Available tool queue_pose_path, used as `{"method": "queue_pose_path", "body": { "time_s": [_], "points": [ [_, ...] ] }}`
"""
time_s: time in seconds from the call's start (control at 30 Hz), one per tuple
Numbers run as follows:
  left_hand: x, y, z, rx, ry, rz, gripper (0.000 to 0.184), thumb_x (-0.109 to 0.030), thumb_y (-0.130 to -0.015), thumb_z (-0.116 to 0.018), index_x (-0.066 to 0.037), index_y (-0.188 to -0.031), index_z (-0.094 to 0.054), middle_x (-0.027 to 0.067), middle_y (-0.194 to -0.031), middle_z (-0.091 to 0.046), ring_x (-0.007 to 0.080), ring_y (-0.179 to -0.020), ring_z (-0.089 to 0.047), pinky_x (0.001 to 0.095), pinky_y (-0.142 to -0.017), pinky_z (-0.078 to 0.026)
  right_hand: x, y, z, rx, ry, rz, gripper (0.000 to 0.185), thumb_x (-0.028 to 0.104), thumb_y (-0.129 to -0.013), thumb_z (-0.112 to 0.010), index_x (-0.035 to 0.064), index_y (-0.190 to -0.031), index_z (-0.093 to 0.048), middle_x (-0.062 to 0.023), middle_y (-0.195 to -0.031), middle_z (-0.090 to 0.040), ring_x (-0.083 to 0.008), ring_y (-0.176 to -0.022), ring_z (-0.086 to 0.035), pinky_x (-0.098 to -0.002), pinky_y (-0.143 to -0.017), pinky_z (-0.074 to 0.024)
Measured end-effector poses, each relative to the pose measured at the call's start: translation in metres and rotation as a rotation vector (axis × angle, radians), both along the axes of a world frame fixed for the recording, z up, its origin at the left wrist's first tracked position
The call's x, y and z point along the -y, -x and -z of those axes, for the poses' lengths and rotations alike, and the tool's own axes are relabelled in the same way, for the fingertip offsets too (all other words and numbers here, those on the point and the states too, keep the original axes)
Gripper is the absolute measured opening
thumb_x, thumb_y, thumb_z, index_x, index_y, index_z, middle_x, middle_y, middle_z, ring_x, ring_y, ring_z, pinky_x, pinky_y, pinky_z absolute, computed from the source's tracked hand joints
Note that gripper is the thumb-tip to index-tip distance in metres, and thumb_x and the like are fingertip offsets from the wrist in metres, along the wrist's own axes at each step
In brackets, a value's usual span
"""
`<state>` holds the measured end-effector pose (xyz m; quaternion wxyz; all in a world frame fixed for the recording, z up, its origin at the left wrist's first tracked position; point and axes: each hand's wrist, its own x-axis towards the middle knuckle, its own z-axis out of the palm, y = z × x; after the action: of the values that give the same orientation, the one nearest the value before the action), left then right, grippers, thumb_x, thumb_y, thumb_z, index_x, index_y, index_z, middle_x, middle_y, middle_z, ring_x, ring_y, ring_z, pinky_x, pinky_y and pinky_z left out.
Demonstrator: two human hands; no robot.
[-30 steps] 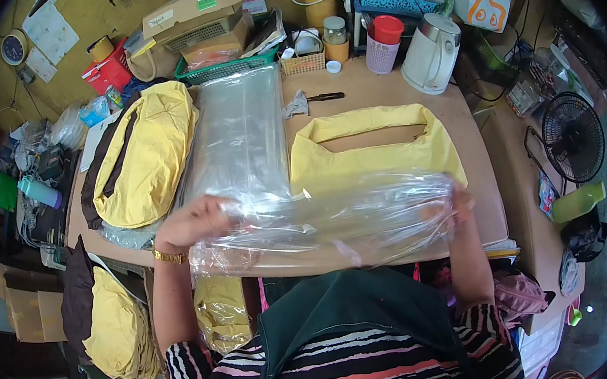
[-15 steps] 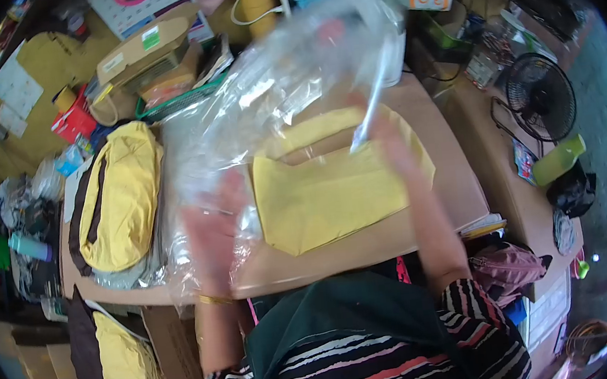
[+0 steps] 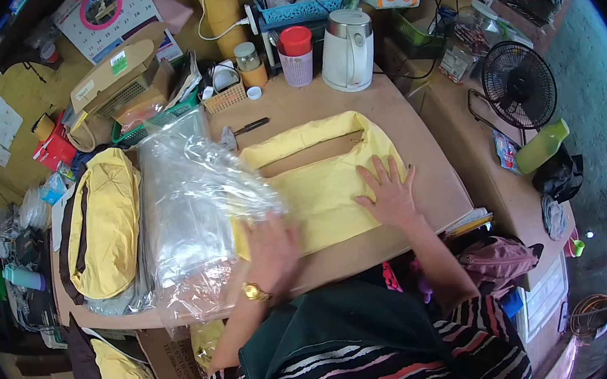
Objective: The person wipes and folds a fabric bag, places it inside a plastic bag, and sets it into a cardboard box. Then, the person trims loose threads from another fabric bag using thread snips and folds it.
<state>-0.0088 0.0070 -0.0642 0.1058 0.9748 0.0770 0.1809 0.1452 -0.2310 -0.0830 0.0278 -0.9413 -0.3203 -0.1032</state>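
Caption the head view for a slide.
Right hand spread flat on a yellow fabric bag, left hand blurred at its edge beside clear plastic sheeting, on a brown worktable.

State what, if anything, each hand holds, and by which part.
The right hand, spread on the yellow fabric, holds nothing; whether the blurred left hand grips anything is unclear.

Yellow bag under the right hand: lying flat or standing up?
Lying flat. The yellow bag is spread on the table, its handle laid out too, with the right hand open on top.
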Motion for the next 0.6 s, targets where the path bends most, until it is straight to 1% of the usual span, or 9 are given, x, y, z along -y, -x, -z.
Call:
{"method": "queue_pose_path", "body": {
  "time_s": [0.07, 0.2, 0.27, 0.3, 0.37, 0.4, 0.47, 0.57, 0.6],
  "points": [
    [0.033, -0.019, 0.000, -0.002, 0.040, 0.067, 0.042, -0.034, -0.093, -0.051, 0.006, -0.105, -0.052, 0.0248, -0.085, -0.062, 0.0414, -0.087, -0.060, 0.0651, -0.103, -0.022, -0.013, 0.023, 0.007, -0.024, -0.026, 0.140, 0.068, 0.057, -0.088, -0.050, 0.0211, -0.145, -0.037, -0.0137, -0.153, -0.026, -0.0413, -0.140, -0.021, -0.0764, -0.101, -0.0155],
    [0.029, -0.034, 0.027, -0.089, 0.106, 0.136, 0.043, -0.037, -0.091, -0.054, 0.005, -0.100, -0.055, 0.0232, -0.081, -0.062, 0.0403, -0.086, -0.060, 0.0659, -0.106, -0.017, 0.011, 0.056, -0.026, -0.255, -0.014, 0.103, 0.067, 0.052, -0.090, -0.052, 0.0192, -0.146, -0.034, -0.0140, -0.155, -0.022, -0.0393, -0.141, -0.020, -0.0727, -0.104, -0.0163],
    [0.023, -0.027, 0.017, -0.061, 0.112, 0.138, 0.045, -0.041, -0.089, -0.056, 0.003, -0.095, -0.055, 0.0231, -0.079, -0.061, 0.0404, -0.089, -0.059, 0.0687, -0.105, -0.012, 0.053, 0.051, -0.052, -0.601, -0.248, -0.201, 0.055, 0.027, -0.089, -0.058, 0.0141, -0.140, -0.041, -0.0177, -0.154, -0.022, -0.0387, -0.143, -0.020, -0.0634, -0.110, -0.0180],
    [0.024, -0.021, 0.007, -0.090, 0.085, 0.062, 0.046, -0.042, -0.088, -0.057, 0.003, -0.095, -0.055, 0.0228, -0.080, -0.061, 0.0410, -0.092, -0.059, 0.0703, -0.105, -0.010, 0.065, 0.049, -0.052, -0.610, -0.247, -0.206, 0.055, 0.027, -0.089, -0.058, 0.0141, -0.140, -0.041, -0.0177, -0.154, -0.022, -0.0387, -0.143, -0.020, -0.0634, -0.110, -0.0180],
    [0.021, -0.018, 0.013, -0.121, 0.061, -0.027, 0.048, -0.044, -0.087, -0.058, 0.003, -0.095, -0.054, 0.0225, -0.080, -0.061, 0.0415, -0.094, -0.058, 0.0720, -0.104, -0.007, 0.083, 0.042, -0.050, -0.337, -0.099, -0.217, 0.056, 0.014, -0.079, -0.063, 0.0120, -0.132, -0.047, -0.0159, -0.152, -0.028, -0.0366, -0.142, -0.024, -0.0612, -0.110, -0.0215],
    [0.016, -0.021, 0.030, -0.041, 0.036, -0.009, 0.051, -0.046, -0.086, -0.059, 0.004, -0.096, -0.053, 0.0224, -0.083, -0.061, 0.0421, -0.097, -0.057, 0.0733, -0.103, -0.006, 0.087, 0.036, -0.043, -0.346, -0.096, -0.226, 0.056, 0.014, -0.079, -0.063, 0.0120, -0.132, -0.047, -0.0159, -0.152, -0.028, -0.0366, -0.142, -0.024, -0.0612, -0.110, -0.0215],
    [0.006, -0.023, 0.036, 0.044, 0.004, 0.000, 0.054, -0.048, -0.086, -0.059, 0.005, -0.097, -0.052, 0.0224, -0.085, -0.062, 0.0427, -0.099, -0.056, 0.0746, -0.102, -0.005, 0.083, 0.015, -0.026, -0.109, -0.137, -0.287, 0.055, 0.004, -0.071, -0.063, 0.0110, -0.124, -0.052, -0.0149, -0.150, -0.030, -0.0372, -0.141, -0.026, -0.0604, -0.111, -0.0223],
    [0.002, -0.022, 0.016, -0.031, 0.131, 0.051, 0.063, -0.054, -0.083, -0.060, 0.006, -0.100, -0.051, 0.0244, -0.094, -0.061, 0.0452, -0.110, -0.051, 0.0752, -0.102, -0.004, 0.074, 0.001, -0.026, -0.036, -0.101, -0.379, 0.051, 0.001, -0.067, -0.062, 0.0109, -0.117, -0.056, -0.0131, -0.149, -0.034, -0.0332, -0.140, -0.028, -0.0573, -0.112, -0.0227],
    [0.004, -0.020, 0.004, 0.018, -0.037, -0.073, 0.066, -0.056, -0.082, -0.060, 0.006, -0.103, -0.053, 0.0240, -0.099, -0.061, 0.0451, -0.113, -0.050, 0.0749, -0.102, -0.005, 0.070, -0.002, -0.024, -0.011, -0.114, -0.432, 0.049, 0.000, -0.064, -0.062, 0.0108, -0.112, -0.058, -0.0128, -0.147, -0.038, -0.0317, -0.140, -0.031, -0.0560, -0.111, -0.0239]
  ]
}}
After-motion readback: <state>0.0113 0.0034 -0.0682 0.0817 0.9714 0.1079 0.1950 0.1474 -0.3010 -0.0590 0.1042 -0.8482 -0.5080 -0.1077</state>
